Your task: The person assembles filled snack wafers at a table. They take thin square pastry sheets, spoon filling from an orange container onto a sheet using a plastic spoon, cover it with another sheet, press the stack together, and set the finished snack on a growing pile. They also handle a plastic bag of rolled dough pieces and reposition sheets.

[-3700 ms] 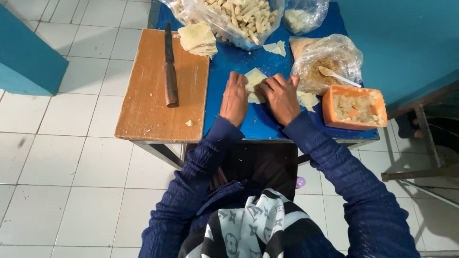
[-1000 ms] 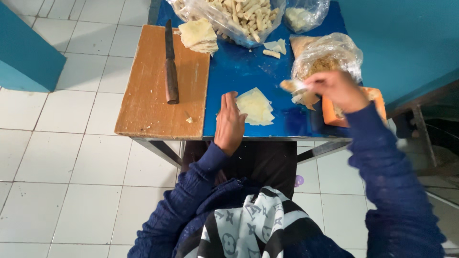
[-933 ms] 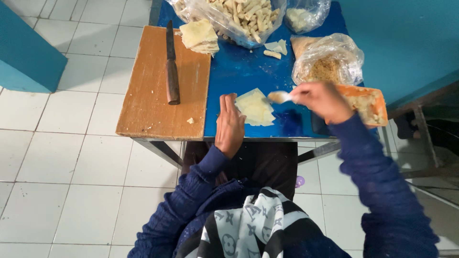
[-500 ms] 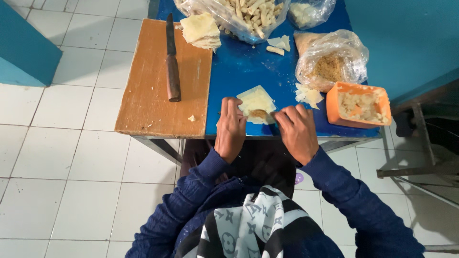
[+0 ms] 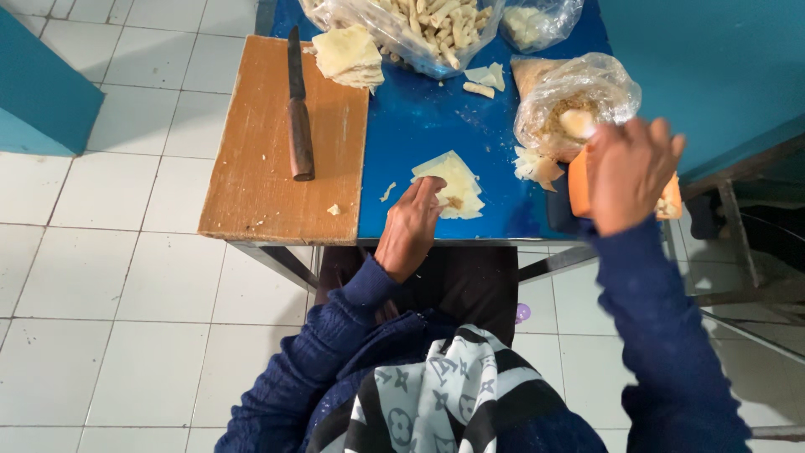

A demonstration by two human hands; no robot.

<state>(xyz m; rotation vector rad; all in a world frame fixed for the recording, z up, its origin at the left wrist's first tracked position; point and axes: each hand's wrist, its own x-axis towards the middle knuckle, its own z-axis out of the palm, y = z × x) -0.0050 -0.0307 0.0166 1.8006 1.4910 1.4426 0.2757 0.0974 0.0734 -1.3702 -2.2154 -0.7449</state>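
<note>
The left hand (image 5: 409,228) rests on the blue table (image 5: 419,126), fingers close together, their tips pressing the near edge of a pale wrapper (image 5: 453,183) with a dab of filling on it. The right hand (image 5: 629,172) is raised over the orange tub (image 5: 579,180), back to the camera, fingers loosely curled; whether it holds anything cannot be told. A knife (image 5: 298,109) lies on the wooden board (image 5: 260,168).
</note>
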